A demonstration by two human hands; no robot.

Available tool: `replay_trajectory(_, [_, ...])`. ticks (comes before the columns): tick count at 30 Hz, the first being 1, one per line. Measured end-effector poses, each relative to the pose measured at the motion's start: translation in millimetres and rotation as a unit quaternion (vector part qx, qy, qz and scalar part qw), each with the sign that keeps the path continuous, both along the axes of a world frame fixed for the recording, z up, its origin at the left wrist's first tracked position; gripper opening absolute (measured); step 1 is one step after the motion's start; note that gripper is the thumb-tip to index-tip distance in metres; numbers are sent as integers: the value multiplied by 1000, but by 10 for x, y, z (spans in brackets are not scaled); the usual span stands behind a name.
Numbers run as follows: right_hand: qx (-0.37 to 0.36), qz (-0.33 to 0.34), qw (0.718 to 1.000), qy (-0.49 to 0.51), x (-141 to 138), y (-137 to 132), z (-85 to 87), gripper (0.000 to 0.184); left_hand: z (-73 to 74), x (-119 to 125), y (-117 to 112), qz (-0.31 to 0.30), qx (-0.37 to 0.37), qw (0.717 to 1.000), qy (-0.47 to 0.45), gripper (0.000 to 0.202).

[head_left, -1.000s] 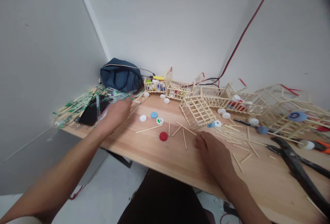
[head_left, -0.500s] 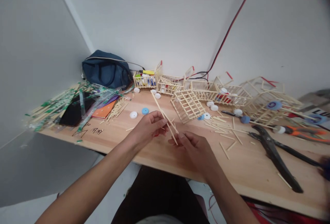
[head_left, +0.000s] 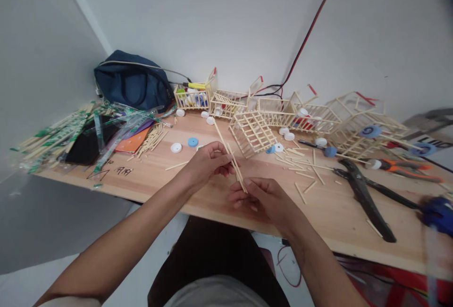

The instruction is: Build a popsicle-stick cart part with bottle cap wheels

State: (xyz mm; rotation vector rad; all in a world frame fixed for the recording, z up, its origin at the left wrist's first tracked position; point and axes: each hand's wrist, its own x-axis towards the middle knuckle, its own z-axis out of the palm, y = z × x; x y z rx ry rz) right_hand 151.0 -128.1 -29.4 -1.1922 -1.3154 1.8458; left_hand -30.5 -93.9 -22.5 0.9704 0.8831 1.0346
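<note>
Two thin wooden sticks (head_left: 235, 164), one longer than the other, lie side by side between my hands above the front of the table. My left hand (head_left: 212, 163) pinches them around their middle, thumb on top. At their lower ends, my right hand (head_left: 260, 194) grips the tips between thumb and fingers. Just beyond the sticks stands a slatted box frame (head_left: 253, 132) built of similar sticks. White bottle caps (head_left: 176, 147) and a blue cap (head_left: 193, 142) rest on the wood left of my hands.
Small stick-built carts (head_left: 230, 102) line the wall. Loose cut sticks (head_left: 297, 161), black-handled pliers (head_left: 368, 198) and orange-handled pliers (head_left: 399, 165) lie to the right. At left are wrapped sticks (head_left: 60, 130), a black phone-like slab (head_left: 88, 144) and a blue bag (head_left: 134, 80).
The two sticks, earlier crossed at an angle, now lie nearly parallel with their lower ends together at my right hand. The view has shifted slightly.
</note>
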Motion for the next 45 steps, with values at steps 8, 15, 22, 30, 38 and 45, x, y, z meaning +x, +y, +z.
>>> replay_trajectory(8, [2, 4, 1000, 2, 17, 4, -40, 42, 19, 42, -6, -12, -5, 1000, -2, 27])
replay_trajectory(15, [-3, 13, 1000, 3, 48, -41, -91, 43, 31, 100, -38, -22, 0, 1000, 0, 26])
replay_trajectory(22, [226, -47, 962, -143, 183, -24, -107, 36, 75, 100, -92, 7, 41, 995, 91, 21])
replay_trajectory(30, [300, -98, 926, -208, 113, -56, -88, 32, 2, 292, -309, 2, 97, 987, 132, 18])
replay_trajectory(38, [277, -94, 936, -196, 141, -221, -133, 39, 86, 298, -224, 56, 68, 992, 96, 19])
replay_trajectory(45, [256, -88, 944, -189, 159, -245, -105, 37, 197, 263, -149, 65, 78, 993, 52, 26])
